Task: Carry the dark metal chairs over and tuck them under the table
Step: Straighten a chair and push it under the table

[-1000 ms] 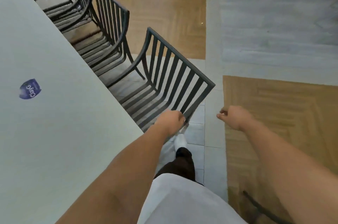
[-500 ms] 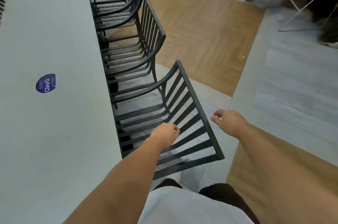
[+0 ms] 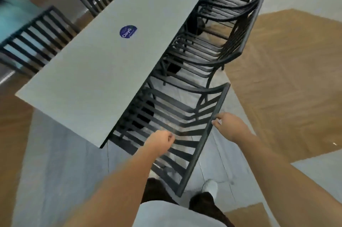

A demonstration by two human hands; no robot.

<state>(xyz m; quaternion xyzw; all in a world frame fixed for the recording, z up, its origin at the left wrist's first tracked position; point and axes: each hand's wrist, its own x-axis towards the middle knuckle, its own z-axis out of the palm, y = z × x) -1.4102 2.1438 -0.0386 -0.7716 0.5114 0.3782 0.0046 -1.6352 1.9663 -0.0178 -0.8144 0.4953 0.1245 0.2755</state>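
The nearest dark metal slatted chair [image 3: 187,115] stands at the right side of the long pale table [image 3: 103,71], its seat partly under the table edge. Its backrest top rail runs diagonally toward me. My right hand [image 3: 229,126] is at that rail, with curled fingertips pinching it near the middle. My left hand [image 3: 161,138] hovers over the backrest slats as a closed fist with nothing in it. Two more dark chairs [image 3: 212,54] are tucked under the same side farther along.
A round blue sticker [image 3: 128,31] sits on the tabletop. More slatted chairs [image 3: 35,41] stand along the table's far left side. The floor mixes grey tiles and wood panels [image 3: 288,78]. My white shoe [image 3: 210,187] is beside the chair's near corner.
The view has swung round so I now stand behind the nearest chair. My right hand moved in from the free air to the top rail. My left hand stays curled over the backrest.
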